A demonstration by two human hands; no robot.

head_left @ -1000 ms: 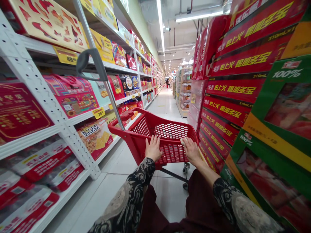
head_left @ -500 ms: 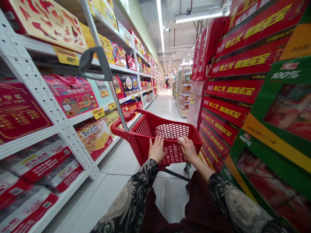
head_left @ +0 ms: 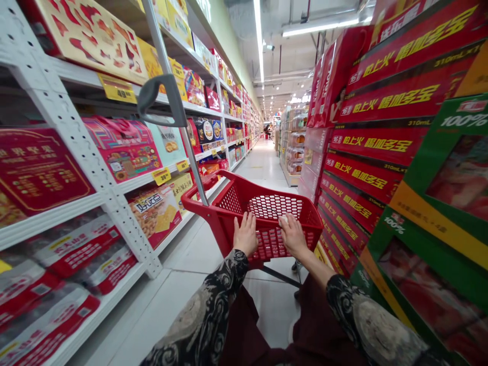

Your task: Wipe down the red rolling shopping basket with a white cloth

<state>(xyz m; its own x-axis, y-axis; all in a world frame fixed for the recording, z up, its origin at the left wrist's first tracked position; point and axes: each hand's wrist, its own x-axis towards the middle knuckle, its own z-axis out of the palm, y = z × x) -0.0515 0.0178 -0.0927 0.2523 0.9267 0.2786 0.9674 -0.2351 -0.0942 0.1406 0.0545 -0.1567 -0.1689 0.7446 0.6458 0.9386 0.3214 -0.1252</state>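
A red plastic shopping cart [head_left: 224,226] with perforated walls stands in front of me, its basket holding nothing that I can see. My left hand [head_left: 246,235] has its fingers bent over the cart's near rim. Farther right on the same rim, my right hand [head_left: 293,235] holds on in the same way, thumb side hidden in part. From the cart's left end rises a metal pole [head_left: 194,160] bearing a grey loop handle [head_left: 177,101]. Patterned dark sleeves cover both forearms.
White shelving [head_left: 109,203] with boxed snacks and bottle packs lines the left. Stacked red drink cartons [head_left: 381,137] and green boxes [head_left: 412,223] stand close on the right. A pale tiled aisle [head_left: 263,162] runs ahead, with people far off.
The cart and the surrounding shelves have shifted slightly to the right in the view. Both hands stay on the cart's rim.
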